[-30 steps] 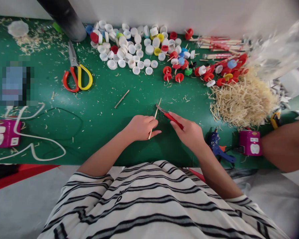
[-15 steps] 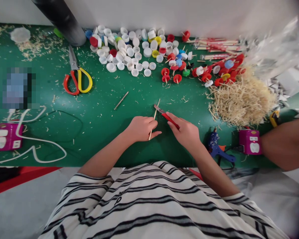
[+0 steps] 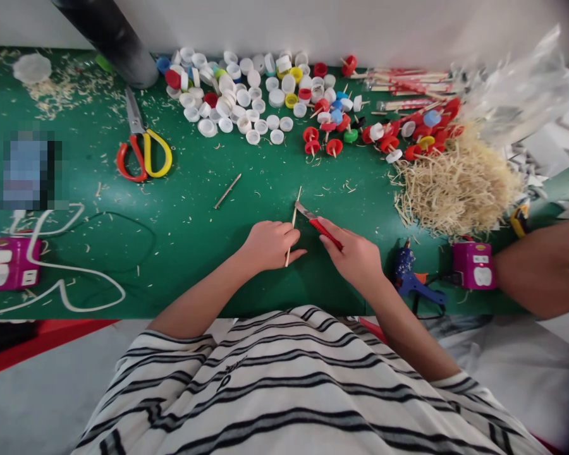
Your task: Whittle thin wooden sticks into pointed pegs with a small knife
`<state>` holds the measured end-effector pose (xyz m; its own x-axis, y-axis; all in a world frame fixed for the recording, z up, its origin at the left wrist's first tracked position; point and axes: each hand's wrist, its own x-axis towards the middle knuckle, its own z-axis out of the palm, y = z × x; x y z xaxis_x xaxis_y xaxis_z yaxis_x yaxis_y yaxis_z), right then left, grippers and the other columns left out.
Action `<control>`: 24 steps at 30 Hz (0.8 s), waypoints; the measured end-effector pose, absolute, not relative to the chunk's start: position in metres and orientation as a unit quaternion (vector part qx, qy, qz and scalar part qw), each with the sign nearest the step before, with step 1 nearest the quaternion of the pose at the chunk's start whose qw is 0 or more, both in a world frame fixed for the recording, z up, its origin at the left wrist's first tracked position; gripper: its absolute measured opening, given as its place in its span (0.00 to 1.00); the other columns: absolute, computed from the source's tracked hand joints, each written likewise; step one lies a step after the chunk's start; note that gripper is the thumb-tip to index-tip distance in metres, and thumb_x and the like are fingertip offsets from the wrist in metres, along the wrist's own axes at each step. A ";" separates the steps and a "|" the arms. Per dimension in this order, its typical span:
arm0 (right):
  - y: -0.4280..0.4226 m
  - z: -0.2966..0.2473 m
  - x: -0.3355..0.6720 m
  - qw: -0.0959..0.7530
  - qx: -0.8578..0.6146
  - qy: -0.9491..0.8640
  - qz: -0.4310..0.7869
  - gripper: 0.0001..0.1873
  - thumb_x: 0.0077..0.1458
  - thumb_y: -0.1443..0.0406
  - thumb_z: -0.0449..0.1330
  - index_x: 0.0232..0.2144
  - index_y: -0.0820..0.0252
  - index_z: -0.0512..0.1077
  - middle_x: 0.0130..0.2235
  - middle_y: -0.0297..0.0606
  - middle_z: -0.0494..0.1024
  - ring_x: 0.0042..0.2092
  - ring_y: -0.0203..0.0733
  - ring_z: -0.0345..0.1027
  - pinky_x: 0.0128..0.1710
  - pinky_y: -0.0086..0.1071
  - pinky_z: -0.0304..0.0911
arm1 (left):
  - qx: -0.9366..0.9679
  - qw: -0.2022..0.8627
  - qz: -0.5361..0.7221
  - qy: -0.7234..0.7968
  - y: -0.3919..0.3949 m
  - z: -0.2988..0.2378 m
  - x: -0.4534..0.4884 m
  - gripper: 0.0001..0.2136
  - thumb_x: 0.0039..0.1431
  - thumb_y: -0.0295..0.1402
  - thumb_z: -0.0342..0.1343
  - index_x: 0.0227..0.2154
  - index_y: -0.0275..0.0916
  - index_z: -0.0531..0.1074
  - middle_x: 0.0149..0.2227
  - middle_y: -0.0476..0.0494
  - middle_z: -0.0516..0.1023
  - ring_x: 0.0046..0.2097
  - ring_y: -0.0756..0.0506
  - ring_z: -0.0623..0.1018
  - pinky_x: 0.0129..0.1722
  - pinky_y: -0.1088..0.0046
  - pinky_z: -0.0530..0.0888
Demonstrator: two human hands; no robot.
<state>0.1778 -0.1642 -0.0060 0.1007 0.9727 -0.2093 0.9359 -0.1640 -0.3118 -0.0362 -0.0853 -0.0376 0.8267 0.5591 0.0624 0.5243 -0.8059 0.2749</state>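
**Knife hand edges closer to the stick**

The right hand point(image 3: 355, 256) has crept a little toward the left hand point(image 3: 269, 243), narrowing the gap between them. Less of the red-handled knife point(image 3: 323, 230) now shows beyond its fingers. The stick point(image 3: 294, 221) stands slightly steeper than a second ago, and the blade tip meets it a touch lower. The view has also swung a bit: the bottle caps point(image 3: 246, 95) and scissors point(image 3: 142, 151) sit further left in the picture. Another person's forearm point(image 3: 540, 272) at the right edge has slid slightly left too.
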 end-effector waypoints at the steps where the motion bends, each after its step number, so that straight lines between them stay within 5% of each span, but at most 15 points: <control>1: -0.162 -0.006 0.177 0.047 -0.742 -0.643 0.182 0.26 0.71 0.53 0.50 0.67 0.39 0.69 0.46 0.35 0.84 0.41 0.43 0.77 0.30 0.31 0.59 | 0.948 0.118 0.067 0.287 -0.086 -0.039 -0.036 0.20 0.67 0.49 0.52 0.34 0.37 0.76 0.34 0.42 0.80 0.35 0.42 0.81 0.30 0.66 0.66; 24: -0.164 -0.015 0.173 0.009 -0.766 -0.638 0.075 0.27 0.72 0.50 0.48 0.68 0.39 0.66 0.37 0.38 0.80 0.33 0.38 0.70 0.26 0.34 0.39 | 0.935 0.049 0.086 0.340 -0.099 -0.044 -0.028 0.24 0.71 0.50 0.44 0.35 0.37 0.76 0.31 0.39 0.78 0.35 0.41 0.79 0.31 0.63 0.59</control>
<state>0.1730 -0.1635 -0.0151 0.1744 0.9793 -0.1031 0.9767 -0.1853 -0.1085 -0.0284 -0.0994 -0.0438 0.7540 0.6445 0.1271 0.6278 -0.7639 0.1495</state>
